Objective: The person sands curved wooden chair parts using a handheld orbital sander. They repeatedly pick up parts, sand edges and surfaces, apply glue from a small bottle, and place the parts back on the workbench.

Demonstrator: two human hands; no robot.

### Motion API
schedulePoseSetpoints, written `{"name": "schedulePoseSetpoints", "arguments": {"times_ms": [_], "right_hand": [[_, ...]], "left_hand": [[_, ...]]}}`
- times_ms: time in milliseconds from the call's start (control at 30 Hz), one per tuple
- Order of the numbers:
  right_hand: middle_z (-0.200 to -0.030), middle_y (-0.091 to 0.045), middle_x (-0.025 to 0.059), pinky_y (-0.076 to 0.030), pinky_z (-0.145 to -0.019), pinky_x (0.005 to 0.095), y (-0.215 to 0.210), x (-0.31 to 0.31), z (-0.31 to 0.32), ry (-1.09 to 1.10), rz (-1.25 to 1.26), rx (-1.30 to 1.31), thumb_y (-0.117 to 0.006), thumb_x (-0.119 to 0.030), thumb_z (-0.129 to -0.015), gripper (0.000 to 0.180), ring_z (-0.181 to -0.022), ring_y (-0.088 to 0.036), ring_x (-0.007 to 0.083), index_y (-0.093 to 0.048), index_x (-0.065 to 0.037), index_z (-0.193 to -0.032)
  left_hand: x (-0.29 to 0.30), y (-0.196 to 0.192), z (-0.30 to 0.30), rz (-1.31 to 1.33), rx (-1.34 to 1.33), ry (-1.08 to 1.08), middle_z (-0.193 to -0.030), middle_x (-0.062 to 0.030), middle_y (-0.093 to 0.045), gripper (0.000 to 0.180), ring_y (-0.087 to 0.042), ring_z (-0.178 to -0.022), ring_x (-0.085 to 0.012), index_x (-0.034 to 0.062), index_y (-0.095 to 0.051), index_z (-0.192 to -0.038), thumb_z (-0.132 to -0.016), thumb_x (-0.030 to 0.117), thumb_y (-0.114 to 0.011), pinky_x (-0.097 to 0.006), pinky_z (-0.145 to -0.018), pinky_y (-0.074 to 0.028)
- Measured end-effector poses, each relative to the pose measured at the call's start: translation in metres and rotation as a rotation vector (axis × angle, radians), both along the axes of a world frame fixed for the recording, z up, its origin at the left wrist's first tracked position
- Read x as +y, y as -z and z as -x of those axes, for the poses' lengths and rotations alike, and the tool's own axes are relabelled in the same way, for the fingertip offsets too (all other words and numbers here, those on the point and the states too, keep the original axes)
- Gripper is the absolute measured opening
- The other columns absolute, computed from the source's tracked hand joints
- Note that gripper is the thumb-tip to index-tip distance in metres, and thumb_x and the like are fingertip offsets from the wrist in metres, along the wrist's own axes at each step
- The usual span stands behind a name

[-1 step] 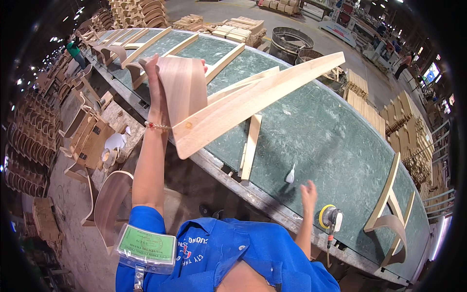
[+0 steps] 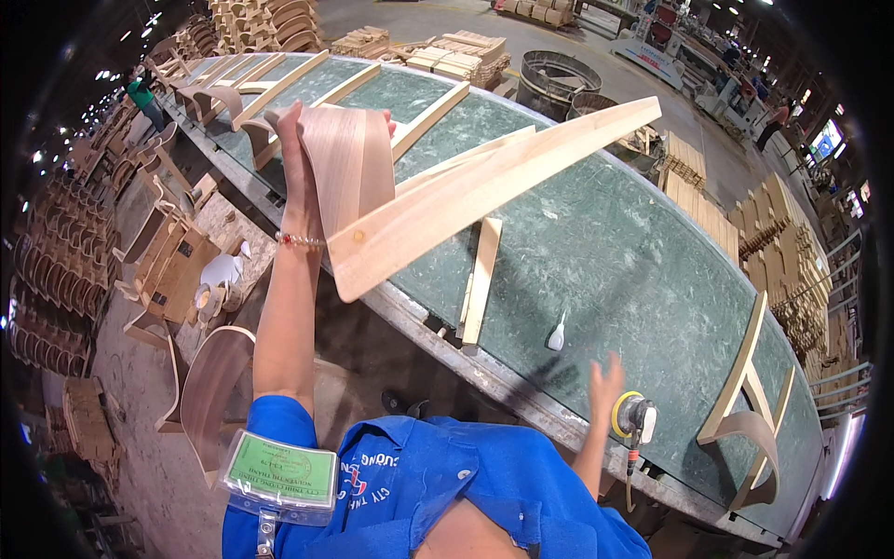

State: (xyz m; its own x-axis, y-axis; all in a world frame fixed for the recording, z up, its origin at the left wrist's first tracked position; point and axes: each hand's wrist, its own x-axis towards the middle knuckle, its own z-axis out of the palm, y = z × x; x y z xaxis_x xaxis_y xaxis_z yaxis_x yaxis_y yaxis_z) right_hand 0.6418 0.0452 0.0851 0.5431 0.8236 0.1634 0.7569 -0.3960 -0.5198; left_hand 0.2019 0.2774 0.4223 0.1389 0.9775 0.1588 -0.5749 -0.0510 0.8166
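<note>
My left hand (image 2: 292, 154) is closed round the curved back panel (image 2: 352, 154) of a wooden frame and holds it up over the table. A long pale wooden leg (image 2: 503, 196) slants from the panel toward the far right. Part of my left fingers is hidden behind the panel. My right hand (image 2: 605, 385) hovers above the table's near edge, empty, with fingers stretched out. Just right of it lies an orbital sander (image 2: 637, 415) with a yellow pad. A small white squeeze bottle (image 2: 557, 334) rests on the table beyond that hand.
The long green-topped table (image 2: 596, 270) carries more wooden frames, one at the right (image 2: 745, 410) and several at the far left. Wooden boards (image 2: 780, 242) are stacked beyond it. A round metal bin (image 2: 551, 82) stands behind. Curved chair parts (image 2: 219, 382) stand on the floor at left.
My right hand has shifted slightly right and nearer, toward the sander. The wooden frame in my left hand has barely moved.
</note>
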Motion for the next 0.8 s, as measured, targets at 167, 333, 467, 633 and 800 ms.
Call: {"name": "schedulePoseSetpoints", "arguments": {"times_ms": [167,333,467,633,800], "right_hand": [[-0.13,-0.055,0.0245,-0.043,-0.1,0.0483,-0.051,-0.11,-0.073,0.424,0.356,-0.362,-0.074,-0.029,-0.074,0.086,-0.118,-0.053,0.0432,-0.03,-0.023,-0.148],[-0.13,-0.054,0.0246,-0.046,-0.095,0.0492,-0.048,-0.114,-0.084,0.306,0.377,-0.003,-0.079,-0.02,-0.066,0.093,-0.114,-0.056,0.0444,-0.033,-0.022,-0.147],[-0.129,-0.054,0.0269,-0.044,-0.099,0.0478,-0.049,-0.102,-0.099,0.224,0.14,-0.044,-0.076,-0.017,-0.066,0.084,-0.116,-0.055,0.0425,-0.04,-0.011,-0.142],[-0.128,-0.054,0.0192,-0.041,-0.101,0.039,-0.071,-0.038,-0.004,-0.019,-0.205,0.469,-0.07,-0.009,-0.073,0.073,-0.116,-0.054,0.0322,-0.044,-0.005,-0.141],[-0.116,-0.054,0.0183,-0.046,-0.095,0.0354,-0.238,0.041,0.147,-0.568,-0.407,0.31,-0.078,-0.005,-0.069,0.071,-0.113,-0.056,0.0298,-0.056,-0.016,-0.136]], "left_hand": [[0.019,0.001,-0.002,-0.013,-0.102,-0.039,-0.101,-0.0308,-0.063,0.103,-0.068,-0.089,-0.0323,-0.0147,-0.038,-0.127,-0.075,0.073,-0.053,-0.036,-0.077,-0.061],[0.024,0.007,0.002,-0.106,0.01,-0.234,-0.098,-0.0308,-0.064,0.102,-0.07,-0.08,-0.0303,-0.0147,-0.043,-0.121,-0.072,0.074,-0.055,-0.034,-0.064,-0.061],[0.032,0.005,0.004,-0.072,-0.096,-0.11,-0.097,-0.0304,-0.064,0.104,-0.07,-0.078,-0.0291,-0.0146,-0.043,-0.121,-0.071,0.075,-0.056,-0.033,-0.062,-0.061],[0.027,0.016,-0.002,-0.067,-0.097,-0.035,-0.1,-0.033,-0.061,0.104,-0.069,-0.081,-0.0316,-0.0128,-0.04,-0.123,-0.07,0.075,-0.058,-0.034,-0.062,-0.061],[0.037,0.023,0.005,-0.053,-0.166,0.001,-0.111,-0.0356,-0.055,0.103,-0.067,-0.09,-0.0357,-0.0093,-0.038,-0.124,-0.07,0.075,-0.061,-0.037,-0.067,-0.063]]}}
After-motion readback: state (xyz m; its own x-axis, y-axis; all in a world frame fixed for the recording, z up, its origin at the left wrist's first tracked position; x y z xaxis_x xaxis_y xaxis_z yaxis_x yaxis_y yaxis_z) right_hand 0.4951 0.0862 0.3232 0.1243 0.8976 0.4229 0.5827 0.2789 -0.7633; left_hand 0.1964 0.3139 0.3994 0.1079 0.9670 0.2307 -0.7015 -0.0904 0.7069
